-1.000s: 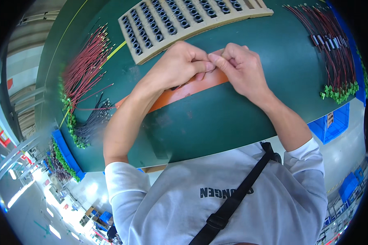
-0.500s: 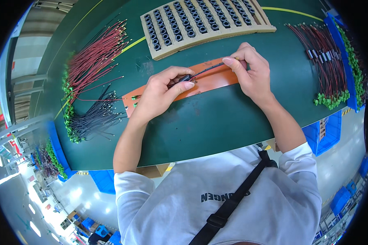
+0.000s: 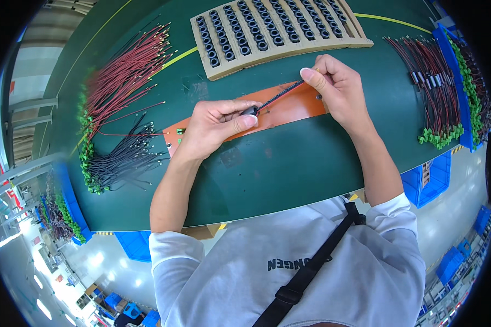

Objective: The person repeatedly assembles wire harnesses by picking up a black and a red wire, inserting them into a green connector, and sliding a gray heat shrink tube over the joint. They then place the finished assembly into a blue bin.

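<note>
My left hand is closed, pinching a small black cylindrical core between thumb and fingers. A red and black wire pair runs from that core up to the right, stretched nearly straight. My right hand is closed on the wires' far end, thumb against fingers; the very tip is hidden. Both hands are over an orange strip-shaped board lying on the green table. Near the board's left end sit green connectors, partly hidden by my left hand.
Behind the board lies a tan tray with rows of black ring cores. Red wires and black wires with green connectors are piled at left. At right, wire sets with cores lie beside a blue bin.
My right hand has shifted slightly, and the wire pair now slants more steeply and looks straighter. My left hand still pinches the core, its fingers closer together.
</note>
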The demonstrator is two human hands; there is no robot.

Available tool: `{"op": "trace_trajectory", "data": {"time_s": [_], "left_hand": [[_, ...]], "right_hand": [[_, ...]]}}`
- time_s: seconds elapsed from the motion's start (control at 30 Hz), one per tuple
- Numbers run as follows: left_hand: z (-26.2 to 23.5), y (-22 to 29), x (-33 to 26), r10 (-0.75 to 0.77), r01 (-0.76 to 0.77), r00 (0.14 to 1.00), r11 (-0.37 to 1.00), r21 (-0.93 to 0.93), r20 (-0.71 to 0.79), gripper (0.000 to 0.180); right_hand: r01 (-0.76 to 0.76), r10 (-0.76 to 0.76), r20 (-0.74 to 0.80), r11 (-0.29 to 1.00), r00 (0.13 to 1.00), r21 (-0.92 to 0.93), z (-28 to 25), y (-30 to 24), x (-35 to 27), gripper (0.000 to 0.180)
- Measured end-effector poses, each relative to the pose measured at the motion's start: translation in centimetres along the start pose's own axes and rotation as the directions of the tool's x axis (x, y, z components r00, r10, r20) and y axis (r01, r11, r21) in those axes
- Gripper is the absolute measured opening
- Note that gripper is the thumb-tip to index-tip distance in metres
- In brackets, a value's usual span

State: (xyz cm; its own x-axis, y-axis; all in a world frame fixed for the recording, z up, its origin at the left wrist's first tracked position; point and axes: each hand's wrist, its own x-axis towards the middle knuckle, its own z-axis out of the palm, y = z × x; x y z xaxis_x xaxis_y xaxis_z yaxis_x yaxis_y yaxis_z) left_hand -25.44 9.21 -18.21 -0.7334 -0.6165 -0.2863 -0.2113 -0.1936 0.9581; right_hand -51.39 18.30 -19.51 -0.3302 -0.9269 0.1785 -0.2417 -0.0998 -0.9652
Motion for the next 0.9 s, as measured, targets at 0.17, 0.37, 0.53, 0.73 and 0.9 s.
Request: {"op": "trace_trajectory", "data": {"time_s": [0.17,0.37,0.53,0.73,0.9], "left_hand": [[0.7,0.4,-0.1,-0.004,-0.002,0.999,0.989,0.149,0.040,0.031],[0.8,0.0,-0.1,0.015,-0.018,0.999,0.996,0.082,0.030,0.031],[0.5,-0.7,0.1,0.091,-0.093,0.994,0.995,0.037,0.061,0.029],[0.3,-0.6,0.1,0.114,-0.111,0.990,0.993,-0.031,0.085,0.025],[-0.1,-0.6,0.3,0.152,-0.147,0.985,0.987,-0.061,0.083,0.027]], "right_hand": [[-0.028,0.028,0.012,0.999,1.000,0.025,0.3,0.1,0.1,0.032],[-0.018,0.024,-0.065,0.997,0.998,0.080,1.2,0.9,0.5,0.030],[-0.039,0.044,-0.022,0.982,0.999,0.187,1.5,0.1,0.3,0.026],[-0.039,0.040,-0.004,0.995,0.999,0.089,1.2,0.5,-0.1,0.028],[0.041,-0.041,-0.058,0.999,0.997,0.004,1.4,0.3,-0.5,0.024]]}}
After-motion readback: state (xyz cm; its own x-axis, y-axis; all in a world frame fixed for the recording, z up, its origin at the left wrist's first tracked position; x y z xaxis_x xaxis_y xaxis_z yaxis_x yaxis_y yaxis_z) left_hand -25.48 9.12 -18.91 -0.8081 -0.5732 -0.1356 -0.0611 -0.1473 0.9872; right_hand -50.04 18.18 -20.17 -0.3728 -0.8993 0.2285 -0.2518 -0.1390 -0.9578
